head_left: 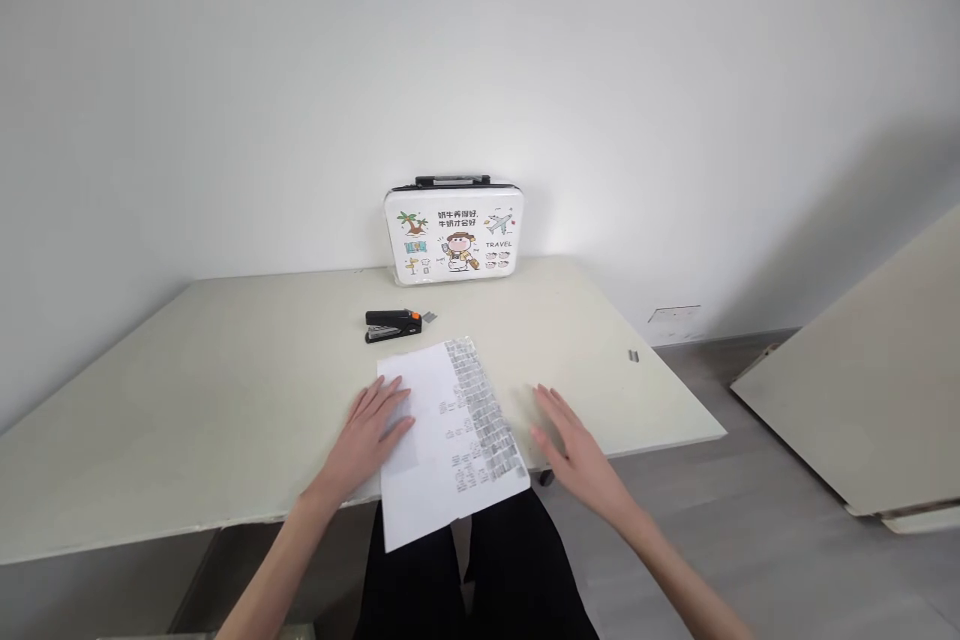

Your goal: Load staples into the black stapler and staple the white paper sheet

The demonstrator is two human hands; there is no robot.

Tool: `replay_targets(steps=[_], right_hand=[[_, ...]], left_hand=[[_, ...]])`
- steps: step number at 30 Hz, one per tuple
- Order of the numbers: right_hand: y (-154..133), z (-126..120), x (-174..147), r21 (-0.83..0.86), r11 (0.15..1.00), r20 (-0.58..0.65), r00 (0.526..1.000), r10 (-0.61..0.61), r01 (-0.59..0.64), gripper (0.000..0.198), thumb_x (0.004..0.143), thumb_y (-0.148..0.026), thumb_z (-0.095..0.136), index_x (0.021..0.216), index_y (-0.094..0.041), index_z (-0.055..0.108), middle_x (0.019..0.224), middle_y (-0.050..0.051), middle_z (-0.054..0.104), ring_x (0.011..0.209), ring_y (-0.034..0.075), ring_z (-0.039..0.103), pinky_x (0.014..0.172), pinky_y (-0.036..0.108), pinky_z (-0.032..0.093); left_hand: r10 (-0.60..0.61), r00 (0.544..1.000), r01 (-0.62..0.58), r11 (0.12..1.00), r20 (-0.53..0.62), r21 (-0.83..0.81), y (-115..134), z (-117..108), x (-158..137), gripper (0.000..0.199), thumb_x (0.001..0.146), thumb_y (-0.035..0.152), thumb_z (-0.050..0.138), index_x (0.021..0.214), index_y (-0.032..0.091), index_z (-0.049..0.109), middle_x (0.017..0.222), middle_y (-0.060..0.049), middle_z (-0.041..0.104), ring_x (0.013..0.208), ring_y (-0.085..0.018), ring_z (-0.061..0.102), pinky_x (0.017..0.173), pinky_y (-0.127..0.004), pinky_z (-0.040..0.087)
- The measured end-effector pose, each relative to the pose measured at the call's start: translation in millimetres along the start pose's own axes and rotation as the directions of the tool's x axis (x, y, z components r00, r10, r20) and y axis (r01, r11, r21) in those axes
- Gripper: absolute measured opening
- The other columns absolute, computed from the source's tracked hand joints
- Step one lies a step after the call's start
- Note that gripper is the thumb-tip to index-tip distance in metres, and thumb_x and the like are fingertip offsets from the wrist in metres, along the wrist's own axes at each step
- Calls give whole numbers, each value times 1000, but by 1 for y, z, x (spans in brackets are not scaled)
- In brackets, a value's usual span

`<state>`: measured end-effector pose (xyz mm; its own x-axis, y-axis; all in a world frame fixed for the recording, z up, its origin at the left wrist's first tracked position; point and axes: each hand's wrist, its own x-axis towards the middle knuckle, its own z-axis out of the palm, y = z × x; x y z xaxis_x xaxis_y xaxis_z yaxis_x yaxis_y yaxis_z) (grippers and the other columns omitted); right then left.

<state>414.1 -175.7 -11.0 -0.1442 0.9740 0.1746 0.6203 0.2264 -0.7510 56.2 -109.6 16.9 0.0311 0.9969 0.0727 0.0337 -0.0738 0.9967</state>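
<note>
While the left hand (367, 438) rests flat, fingers spread and gripping nothing, on the left margin of the printed paper (442, 455), its pressure would best be even across palm and fingertips, so that the paper neither creases nor swivels. Just beyond that hand's fingers, the black mini stapler (394, 325) lies on its side, and a short gray staple strip (430, 317) sits by its orange-marked end; both are best left out of the paper's way. To the right of the left hand, the paper slants across the counter (225, 390), its lower part hanging past the near edge, so that corner deserves support against bending. I cannot tell how many sheets there are. Well beyond both hands, a white cartoon-print carrying case (454, 238) stands against the wall. Beside the paper's right edge, the right hand (577, 455) is released, fingers extended; it seems well placed to square that edge gently. Farther right and beyond it lies another gray strip (634, 356).
</note>
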Motion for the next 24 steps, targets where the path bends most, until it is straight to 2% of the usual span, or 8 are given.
replay_targets(steps=[3,5,6,8,11,12,14,24], right_hand=[[30,-7,28,-50,998,-41,999,-27,25,62,105,-56,42,160,-29,38,164,6,42,155,30,32,124,59,34],[46,-10,47,-97,994,-83,995,-48,40,62,104,-59,43,154,-23,47,157,12,50,150,33,41,122,59,36],[52,-10,55,-123,991,-101,993,-60,47,61,104,-59,42,152,-22,50,155,13,53,147,33,44,121,59,37],[59,-9,68,-178,983,-128,989,-78,55,60,104,-60,41,147,-20,54,151,14,56,144,33,47,119,58,39],[63,-5,74,-258,963,-140,983,-117,78,59,105,-60,38,144,-19,57,150,14,58,143,33,48,118,56,39],[64,-3,74,-281,955,-139,981,-137,94,59,105,-59,38,144,-19,57,150,13,58,143,33,48,118,55,39],[66,-1,71,-317,940,-135,975,-174,124,58,105,-59,37,144,-20,57,151,13,57,144,32,47,118,55,39],[67,1,70,-373,919,-146,969,-198,132,55,106,-56,36,141,-20,59,150,14,57,143,32,48,116,54,41]], left_hand=[[-37,997,37,999,-66,-9,3,-27,0,12,93,28,67,96,27,79,138,-8,68,158,-23,20,129,-41,9],[4,997,6,992,-72,129,4,-48,-1,13,89,33,73,99,28,80,139,-7,68,157,-27,26,129,-43,9],[32,998,-19,972,-49,234,3,-58,-1,19,86,37,76,103,29,80,142,-6,66,156,-29,28,129,-45,8],[70,997,-77,870,32,488,0,-77,-3,38,85,48,76,118,30,76,151,-3,58,155,-32,29,129,-50,12],[98,986,-168,622,137,765,-7,-95,-6,56,93,64,58,136,30,66,160,0,47,154,-31,34,127,-53,26],[118,982,-191,568,150,801,-9,-98,-7,58,95,66,52,138,29,64,161,0,47,153,-30,36,126,-51,30],[161,974,-219,522,157,825,-12,-99,-8,58,98,66,46,137,28,64,159,-1,50,152,-29,38,125,-49,33],[210,975,-175,519,74,836,-12,-93,-9,52,103,57,40,134,24,65,152,-3,58,148,-28,44,122,-48,39]])
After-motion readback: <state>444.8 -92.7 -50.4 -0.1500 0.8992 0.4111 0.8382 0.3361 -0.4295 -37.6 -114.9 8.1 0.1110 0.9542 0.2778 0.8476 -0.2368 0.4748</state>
